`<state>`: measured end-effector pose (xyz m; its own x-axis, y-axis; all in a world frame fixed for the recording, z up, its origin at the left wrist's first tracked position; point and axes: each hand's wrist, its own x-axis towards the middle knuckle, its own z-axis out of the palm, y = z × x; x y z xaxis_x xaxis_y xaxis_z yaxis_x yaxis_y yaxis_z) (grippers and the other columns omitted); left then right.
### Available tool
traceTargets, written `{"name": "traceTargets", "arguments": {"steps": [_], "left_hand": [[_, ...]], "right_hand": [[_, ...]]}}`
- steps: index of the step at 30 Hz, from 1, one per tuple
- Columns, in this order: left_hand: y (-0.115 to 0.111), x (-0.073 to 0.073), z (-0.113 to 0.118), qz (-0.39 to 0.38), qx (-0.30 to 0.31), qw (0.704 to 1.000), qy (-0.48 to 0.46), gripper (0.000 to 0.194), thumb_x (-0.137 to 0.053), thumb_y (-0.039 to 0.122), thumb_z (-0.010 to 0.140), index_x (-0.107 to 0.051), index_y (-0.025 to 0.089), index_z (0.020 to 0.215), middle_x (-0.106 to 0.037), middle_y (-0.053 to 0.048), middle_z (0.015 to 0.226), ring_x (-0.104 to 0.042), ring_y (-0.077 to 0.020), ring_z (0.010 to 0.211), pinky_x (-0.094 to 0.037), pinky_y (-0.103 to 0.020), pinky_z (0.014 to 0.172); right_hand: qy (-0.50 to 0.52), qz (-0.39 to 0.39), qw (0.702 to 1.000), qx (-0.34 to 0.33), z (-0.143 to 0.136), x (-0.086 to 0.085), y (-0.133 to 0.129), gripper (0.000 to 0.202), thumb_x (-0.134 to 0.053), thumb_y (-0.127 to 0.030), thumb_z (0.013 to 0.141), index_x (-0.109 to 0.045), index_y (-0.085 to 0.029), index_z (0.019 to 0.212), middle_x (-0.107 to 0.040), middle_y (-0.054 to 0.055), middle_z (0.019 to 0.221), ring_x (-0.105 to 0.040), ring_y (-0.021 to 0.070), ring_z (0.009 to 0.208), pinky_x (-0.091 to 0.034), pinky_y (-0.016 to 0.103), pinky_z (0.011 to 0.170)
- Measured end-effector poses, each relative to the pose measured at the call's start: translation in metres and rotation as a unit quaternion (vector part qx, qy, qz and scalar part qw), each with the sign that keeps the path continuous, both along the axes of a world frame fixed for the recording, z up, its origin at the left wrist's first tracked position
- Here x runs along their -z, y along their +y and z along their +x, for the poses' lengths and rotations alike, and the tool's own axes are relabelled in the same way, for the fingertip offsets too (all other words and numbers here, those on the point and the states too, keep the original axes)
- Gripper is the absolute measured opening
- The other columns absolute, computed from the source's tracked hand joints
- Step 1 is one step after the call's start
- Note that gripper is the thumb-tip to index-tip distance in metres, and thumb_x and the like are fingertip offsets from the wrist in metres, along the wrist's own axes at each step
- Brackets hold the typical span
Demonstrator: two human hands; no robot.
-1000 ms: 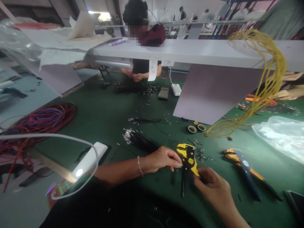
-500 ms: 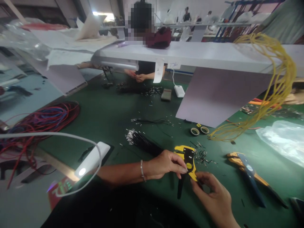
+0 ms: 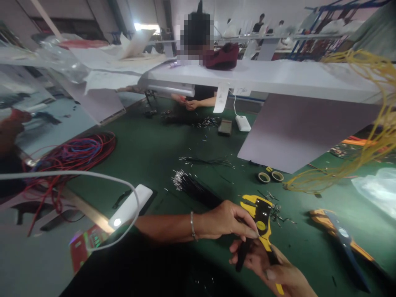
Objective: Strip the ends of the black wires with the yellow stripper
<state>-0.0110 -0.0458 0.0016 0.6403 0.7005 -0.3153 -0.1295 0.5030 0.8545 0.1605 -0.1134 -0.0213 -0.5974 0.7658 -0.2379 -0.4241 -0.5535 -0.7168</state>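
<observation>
Low in the head view, my right hand [image 3: 275,268] is wrapped round the handles of a yellow and black wire stripper [image 3: 261,214], whose jaws point up and left. My left hand [image 3: 236,220] is pinched closed beside the tool's round yellow pivot; what lies between its fingertips is too small to make out. Beyond my left hand, a bundle of black wires [image 3: 198,189] with bare silvery ends lies on the green table [image 3: 142,148]. Small black wire scraps [image 3: 278,212] lie just right of the tool's head.
A second stripper [image 3: 343,239] lies at the right, near tape rolls [image 3: 264,177] and hanging yellow wires [image 3: 368,144]. A white shelf [image 3: 272,78] spans the back, a person's hands beneath it. At the left are red and blue wires [image 3: 77,152], a white lamp [image 3: 131,206] and a cable.
My right hand has closed round the stripper's handles, which it only touched before. The view has shifted, so most things appear further right. A person's arm now shows at the far left.
</observation>
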Motion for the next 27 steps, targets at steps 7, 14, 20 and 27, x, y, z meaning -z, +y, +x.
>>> {"name": "traceTargets", "arguments": {"steps": [7, 14, 20, 27], "left_hand": [[0.002, 0.001, -0.002, -0.009, 0.037, 0.999, -0.024, 0.028, -0.083, 0.030, 0.054, -0.069, 0.012, 0.069, -0.061, 0.001, 0.058, -0.053, -0.0063, 0.047, -0.043, -0.020, 0.050], [0.014, 0.005, -0.007, 0.083, -0.004, 0.996, 0.021, 0.013, -0.077, 0.019, 0.058, -0.071, 0.013, 0.068, -0.069, -0.005, 0.088, -0.064, -0.0131, 0.075, -0.049, -0.027, 0.073], [0.029, -0.004, -0.015, 0.199, -0.038, 0.971, 0.128, 0.006, -0.073, 0.014, 0.064, -0.072, 0.013, 0.070, -0.067, -0.011, 0.110, -0.061, -0.0227, 0.106, -0.046, -0.033, 0.091], [0.040, -0.011, -0.022, 0.296, -0.020, 0.938, 0.179, 0.005, -0.067, 0.012, 0.069, -0.071, 0.014, 0.068, -0.071, -0.011, 0.100, -0.059, -0.0223, 0.113, -0.045, -0.031, 0.094]], "right_hand": [[-0.091, 0.003, 0.995, 0.039, 0.001, 0.006, -0.001, 0.039, -0.077, -0.031, 0.060, -0.069, -0.017, 0.096, -0.070, 0.013, 0.091, -0.066, 0.0313, 0.085, -0.048, 0.042, 0.078], [-0.134, -0.001, 0.983, 0.122, 0.000, 0.020, 0.000, 0.038, -0.079, -0.027, 0.058, -0.071, -0.016, 0.093, -0.073, 0.013, 0.088, -0.068, 0.0305, 0.078, -0.050, 0.042, 0.076], [-0.154, 0.013, 0.976, 0.154, 0.007, 0.031, 0.003, 0.045, -0.078, -0.029, 0.059, -0.068, -0.016, 0.101, -0.073, 0.013, 0.088, -0.069, 0.0309, 0.077, -0.049, 0.043, 0.076], [-0.137, 0.005, 0.978, 0.158, 0.010, 0.038, 0.005, 0.044, -0.079, -0.030, 0.059, -0.069, -0.017, 0.100, -0.073, 0.013, 0.086, -0.069, 0.0306, 0.074, -0.050, 0.042, 0.074]]}}
